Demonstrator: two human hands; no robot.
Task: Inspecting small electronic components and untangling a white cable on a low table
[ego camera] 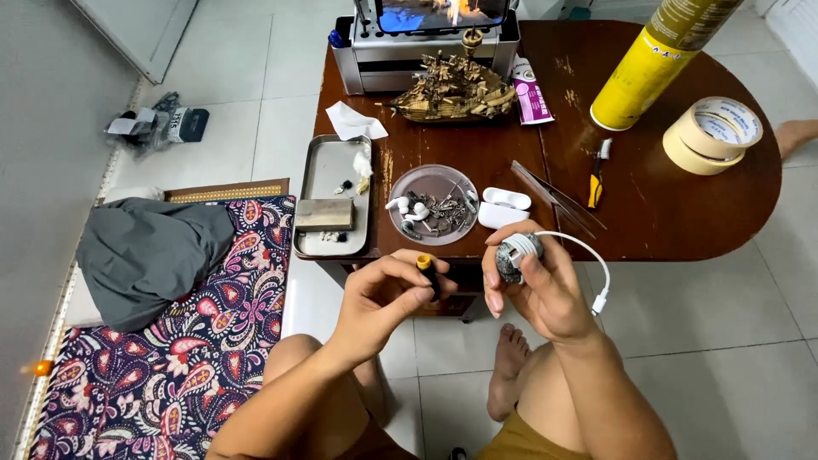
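1. Ball (515,255), small, round and grey-white, sits in the right hand (537,285), fingers clamped around it, just in front of the table (682,204) edge.
2. A white cable (588,255) loops from the ball past the right hand.
3. The left hand (383,298) pinches a dark, yellow-tipped tool (427,271), close beside the ball.
4. Behind them on the table stand a round dish (434,204) of small parts and a white earbud case (504,207).
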